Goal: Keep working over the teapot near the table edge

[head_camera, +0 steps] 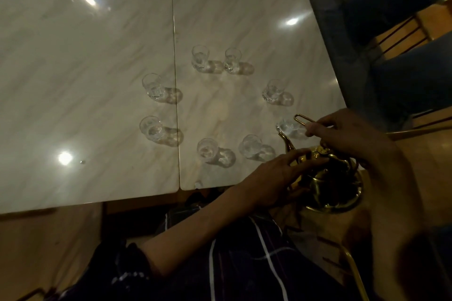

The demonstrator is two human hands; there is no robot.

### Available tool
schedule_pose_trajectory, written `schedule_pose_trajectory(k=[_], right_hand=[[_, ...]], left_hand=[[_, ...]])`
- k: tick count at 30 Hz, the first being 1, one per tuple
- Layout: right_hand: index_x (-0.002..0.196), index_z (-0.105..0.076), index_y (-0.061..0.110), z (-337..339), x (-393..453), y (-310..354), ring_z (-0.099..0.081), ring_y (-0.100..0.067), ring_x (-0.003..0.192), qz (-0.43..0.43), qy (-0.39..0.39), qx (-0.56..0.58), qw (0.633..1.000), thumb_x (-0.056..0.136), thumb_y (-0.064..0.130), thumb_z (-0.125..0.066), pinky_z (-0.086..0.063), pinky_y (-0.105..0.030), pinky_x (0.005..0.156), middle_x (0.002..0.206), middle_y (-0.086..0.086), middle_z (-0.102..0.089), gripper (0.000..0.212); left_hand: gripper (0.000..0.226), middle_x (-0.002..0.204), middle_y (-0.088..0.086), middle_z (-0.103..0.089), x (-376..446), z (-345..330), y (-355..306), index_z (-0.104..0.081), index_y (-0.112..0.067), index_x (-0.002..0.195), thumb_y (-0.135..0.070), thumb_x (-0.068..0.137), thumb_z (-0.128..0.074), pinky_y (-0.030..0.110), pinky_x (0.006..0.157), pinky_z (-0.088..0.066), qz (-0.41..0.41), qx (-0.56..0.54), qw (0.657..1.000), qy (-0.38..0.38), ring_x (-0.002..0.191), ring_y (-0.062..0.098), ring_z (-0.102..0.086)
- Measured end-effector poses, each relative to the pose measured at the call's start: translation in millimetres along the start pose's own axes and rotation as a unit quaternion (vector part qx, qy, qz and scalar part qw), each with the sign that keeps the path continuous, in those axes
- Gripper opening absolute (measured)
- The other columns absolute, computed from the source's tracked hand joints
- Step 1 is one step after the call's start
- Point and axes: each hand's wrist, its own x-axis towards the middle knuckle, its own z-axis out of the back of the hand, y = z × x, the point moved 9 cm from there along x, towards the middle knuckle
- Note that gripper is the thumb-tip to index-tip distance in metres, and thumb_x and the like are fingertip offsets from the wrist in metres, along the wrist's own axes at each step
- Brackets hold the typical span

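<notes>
The teapot (327, 173) looks like polished brass-coloured metal, glossy, and its thin handle (303, 118) is the same shiny metal. The small cups (200, 56) are clear glass with cut, faceted bases. The table (85, 80) has a smooth, marble-like top, very glossy. Beyond its right edge, the chairs (391, 2) show matt blue cloth.

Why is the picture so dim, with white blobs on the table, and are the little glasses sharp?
Head view: the room is dim, and the white blobs are lamp glare on the glossy marble table. The glasses look soft but cast clear shadows to their right. The brass teapot glints under the left hand and the right hand. The right forearm is blurred, and the wide lens bends the table's edges.
</notes>
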Motion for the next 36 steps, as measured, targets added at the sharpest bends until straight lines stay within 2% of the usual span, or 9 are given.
schedule_pose_trajectory(k=[5, 9, 18, 23, 31, 36], right_hand=[[0.09, -0.077, 0.02, -0.9, 0.7, -3.8, -0.066, -0.016, 0.077, -0.004, 0.0, -0.008, 1.0, 0.089, 0.043, -0.061, -0.056, -0.04, 0.077, 0.083, -0.007, -0.071, 0.028], [0.088, -0.077, 0.02, -1.3, -0.4, -3.2, -0.066, -0.016, 0.074, 0.001, 0.001, -0.01, 1.0, 0.09, 0.042, -0.061, -0.055, -0.036, 0.072, 0.076, -0.005, -0.069, 0.027], [0.089, -0.076, 0.02, -3.4, -3.2, -1.7, -0.065, -0.016, 0.073, 0.001, 0.01, -0.003, 1.0, 0.091, 0.043, -0.06, -0.055, -0.039, 0.076, 0.074, -0.007, -0.069, 0.028], [0.087, -0.076, 0.021, -1.1, -4.2, -0.5, -0.066, -0.017, 0.072, 0.014, 0.004, -0.008, 1.0, 0.091, 0.043, -0.059, -0.054, -0.034, 0.067, 0.073, -0.007, -0.069, 0.028], [0.087, -0.076, 0.018, -0.2, -2.8, -3.8, -0.066, -0.017, 0.072, 0.006, 0.005, -0.003, 1.0, 0.091, 0.039, -0.061, -0.054, -0.033, 0.065, 0.076, -0.008, -0.069, 0.026], [0.089, -0.077, 0.02, 0.4, -1.6, -3.1, -0.064, -0.013, 0.073, 0.013, 0.01, -0.021, 1.0, 0.091, 0.042, -0.059, -0.047, -0.028, 0.06, 0.077, -0.005, -0.068, 0.029]], left_hand=[[0.067, 0.16, 0.012, -0.034, -0.3, -2.6, 0.4, -0.039, -0.023, 0.157, -0.027, 0.097, -0.068, 0.042, 0.085, -0.059, 0.002, -0.002, 1.0, 0.001, 0.118, 0.028, -0.06], [0.067, 0.16, 0.012, -0.035, -1.1, -1.5, -1.0, -0.039, -0.022, 0.156, -0.024, 0.096, -0.069, 0.041, 0.086, -0.059, 0.003, -0.007, 1.0, -0.003, 0.12, 0.027, -0.058], [0.067, 0.161, 0.011, -0.033, -3.6, -2.2, -1.1, -0.039, -0.025, 0.157, -0.027, 0.096, -0.067, 0.041, 0.085, -0.059, 0.005, 0.001, 1.0, -0.001, 0.122, 0.027, -0.058], [0.066, 0.16, 0.012, -0.034, -3.1, -2.2, -2.9, -0.038, -0.024, 0.157, -0.029, 0.097, -0.066, 0.036, 0.084, -0.058, 0.001, 0.009, 1.0, 0.0, 0.117, 0.026, -0.061], [0.068, 0.162, 0.008, -0.03, -1.7, -5.2, -2.1, -0.037, -0.026, 0.157, -0.029, 0.097, -0.067, 0.039, 0.087, -0.058, -0.002, 0.011, 1.0, 0.0, 0.123, 0.026, -0.057], [0.068, 0.162, 0.008, -0.031, -1.2, -4.3, -2.8, -0.037, -0.026, 0.157, -0.027, 0.097, -0.067, 0.038, 0.087, -0.058, 0.002, 0.002, 1.0, 0.0, 0.122, 0.025, -0.058]])
